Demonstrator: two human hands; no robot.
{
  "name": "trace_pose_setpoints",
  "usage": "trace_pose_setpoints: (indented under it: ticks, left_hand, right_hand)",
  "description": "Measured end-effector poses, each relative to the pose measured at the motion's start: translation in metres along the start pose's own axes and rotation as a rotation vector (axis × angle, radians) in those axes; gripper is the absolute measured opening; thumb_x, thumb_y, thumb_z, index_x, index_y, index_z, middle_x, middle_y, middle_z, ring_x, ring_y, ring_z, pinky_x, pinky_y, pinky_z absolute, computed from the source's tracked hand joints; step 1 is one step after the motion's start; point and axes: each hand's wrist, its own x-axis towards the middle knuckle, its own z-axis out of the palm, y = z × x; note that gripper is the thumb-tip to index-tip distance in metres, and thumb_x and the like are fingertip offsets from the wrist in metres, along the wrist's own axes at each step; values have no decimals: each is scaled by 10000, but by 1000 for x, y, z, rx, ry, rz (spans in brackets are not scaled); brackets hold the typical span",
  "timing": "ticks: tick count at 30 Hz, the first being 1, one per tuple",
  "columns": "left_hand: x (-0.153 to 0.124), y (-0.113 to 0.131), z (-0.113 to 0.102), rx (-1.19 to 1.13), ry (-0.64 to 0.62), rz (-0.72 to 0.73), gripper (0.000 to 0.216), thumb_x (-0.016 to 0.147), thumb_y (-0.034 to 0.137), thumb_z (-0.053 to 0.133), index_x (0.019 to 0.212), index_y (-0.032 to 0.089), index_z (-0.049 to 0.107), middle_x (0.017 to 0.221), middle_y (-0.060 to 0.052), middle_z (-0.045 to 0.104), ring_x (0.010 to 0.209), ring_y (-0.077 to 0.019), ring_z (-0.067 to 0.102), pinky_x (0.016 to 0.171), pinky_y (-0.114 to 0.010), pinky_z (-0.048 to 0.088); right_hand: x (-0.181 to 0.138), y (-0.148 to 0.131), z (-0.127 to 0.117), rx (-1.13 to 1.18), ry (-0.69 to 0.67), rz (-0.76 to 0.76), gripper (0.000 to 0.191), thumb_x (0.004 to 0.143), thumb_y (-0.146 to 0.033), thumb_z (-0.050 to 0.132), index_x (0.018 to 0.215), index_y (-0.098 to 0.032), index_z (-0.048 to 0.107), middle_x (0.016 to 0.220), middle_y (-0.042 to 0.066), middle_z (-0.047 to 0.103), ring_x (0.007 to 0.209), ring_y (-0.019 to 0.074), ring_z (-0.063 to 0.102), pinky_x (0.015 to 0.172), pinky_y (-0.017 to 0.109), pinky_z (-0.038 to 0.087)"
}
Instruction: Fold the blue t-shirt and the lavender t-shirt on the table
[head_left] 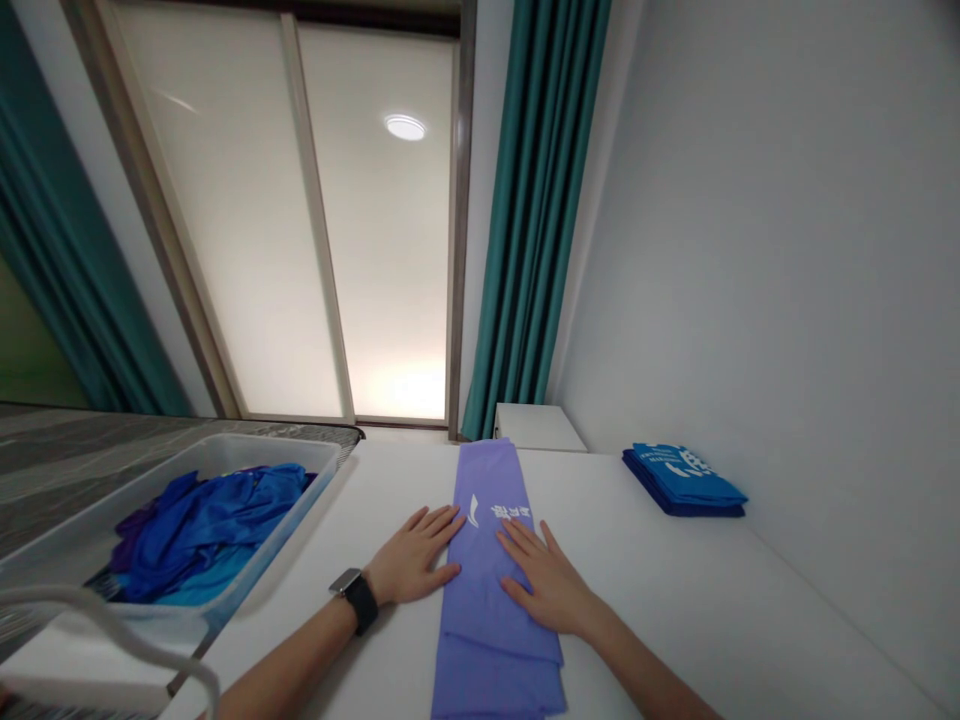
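A lilac garment folded into a long narrow strip lies on the white table, running away from me, with white lettering near its middle. My left hand lies flat with spread fingers at the strip's left edge, fingertips on the cloth; a dark watch is on that wrist. My right hand rests flat and open on the strip's right half. Neither hand grips anything.
A clear plastic bin at the left holds several crumpled blue and purple garments. A stack of folded blue shirts sits at the far right by the wall. A small white cabinet, teal curtains and a window stand behind.
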Motion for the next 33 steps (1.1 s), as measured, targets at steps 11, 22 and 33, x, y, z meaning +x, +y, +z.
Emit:
trace_pose_setpoints:
  ticks: [11,22,33]
  left_hand:
    - [7,-3,-1,-8,31,18,660,945,568,431,1526,311,253,1583,-54,271,1440,-278,279,1176,-499,209]
    - [-30,40,-8,-66,-42,121,692,927,521,480,1534,310,223,1593,-43,246,1438,-277,285,1186,-496,204]
    - [-48,87,-17,-175,45,304,311,884,202,486,1153,264,630,1174,-73,628,1106,-234,549,996,-396,417]
  right_hand:
    - [11,-1,-6,-5,9,42,638,957,-528,370,1514,-229,290,1592,64,206,1474,228,145,1183,531,12]
    - [-22,-25,-7,80,60,-75,589,910,-412,478,1467,-241,396,1557,45,329,1463,225,190,1201,492,11]
    - [-63,-62,5,75,161,-251,151,837,-304,661,967,-236,628,1050,48,594,1034,216,522,950,382,421]
